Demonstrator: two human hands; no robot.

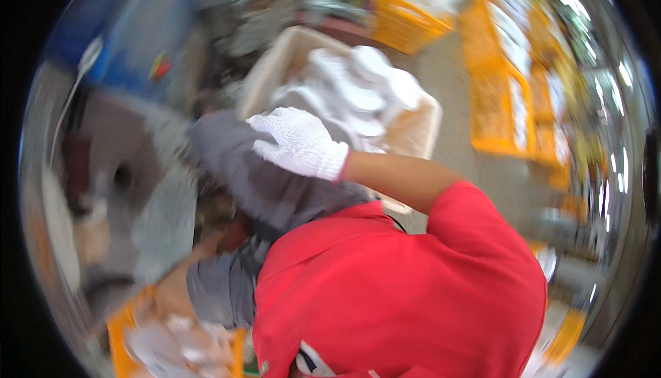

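Observation:
My right hand [296, 142], in a white knitted glove with a pink cuff, is over my grey-clad thigh [275, 178]. Its fingers are loosely apart and nothing shows in them; whether it touches the cloth I cannot tell. Just beyond it stands a pale, box-shaped bin [425, 130] holding several smooth white rounded pieces [351, 89], blurred and perhaps sole-shaped. My left hand does not show in the picture.
An orange crate [118, 337] with pale pieces in it stands at lower left, by my leg. Stacked orange crates [492, 120] line the right side. Another orange crate [410, 23] sits beyond the bin. At left are blue sheeting [138, 40] and machine-like grey surfaces [165, 226].

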